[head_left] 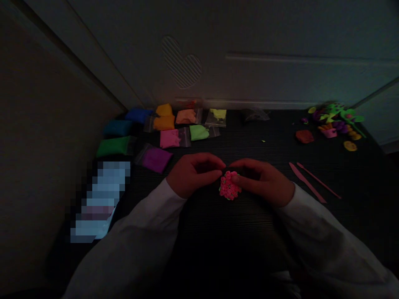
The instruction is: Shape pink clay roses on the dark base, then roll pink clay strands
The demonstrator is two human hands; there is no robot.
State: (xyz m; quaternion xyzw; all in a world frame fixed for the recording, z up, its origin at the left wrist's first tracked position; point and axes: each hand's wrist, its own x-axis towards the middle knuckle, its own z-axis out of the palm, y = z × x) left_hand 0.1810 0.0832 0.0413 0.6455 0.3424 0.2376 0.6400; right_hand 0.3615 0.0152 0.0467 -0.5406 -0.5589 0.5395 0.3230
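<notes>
A small rounded cluster of pink clay roses (230, 189) with bits of green at its edges is between my two hands, low over the dark table. My right hand (264, 180) is closed on it, thumb pressed on the upper right blossoms and fingers curled behind. From the other side, my left hand (198, 172) brings thumb and fingertips together at the cluster's upper left edge, seeming to pinch it. The dim light hides the underside of the cluster and the exact contact of the fingertips.
Bags of coloured clay, among them a purple one (156, 159) and a green one (114, 146), lie at the back left. A lit phone (99, 199) is left. Pink modelling tools (307, 182) lie right, below a reddish lump (304, 136) and clay figures (336, 120).
</notes>
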